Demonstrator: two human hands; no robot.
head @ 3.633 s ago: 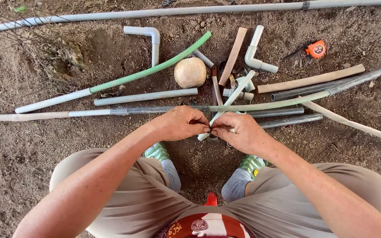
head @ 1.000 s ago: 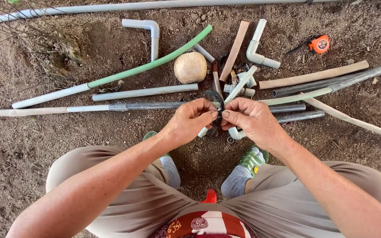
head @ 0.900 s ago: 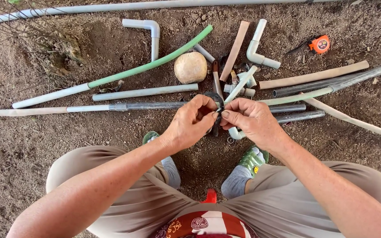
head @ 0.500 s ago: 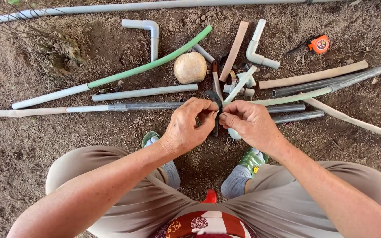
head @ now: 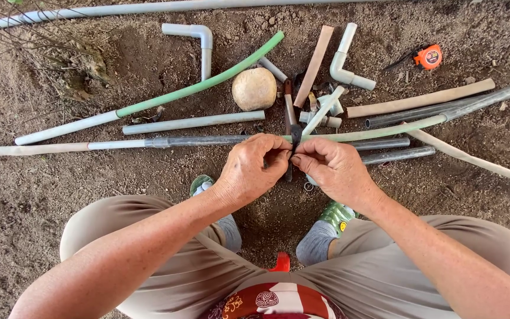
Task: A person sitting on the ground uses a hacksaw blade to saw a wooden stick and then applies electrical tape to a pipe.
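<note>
My left hand [head: 250,170] and my right hand [head: 330,168] meet fingertip to fingertip just above a long grey pipe [head: 196,142] that lies across the dirt. Both pinch a small dark strip [head: 296,133] between thumb and fingers; its kind is unclear. Below the fingertips a narrow rusty-brown bar [head: 288,100] lies on the ground, partly hidden by my hands. A thin pale-green pipe [head: 385,129] runs off to the right from behind my right hand. I am squatting, with my knees and green sandals [head: 339,214] below the hands.
Several pipes lie on the dirt: a green and white one [head: 202,85], a short grey one [head: 193,123], a grey elbow [head: 199,35], a white bent fitting [head: 343,59], tan pipes [head: 420,97]. A round tan stone [head: 254,88] and an orange tape measure [head: 429,57] lie behind.
My hands have shifted slightly up and to the right since the earliest frame. The fingertips stay pinched together on the small dark strip, working it with small movements.
</note>
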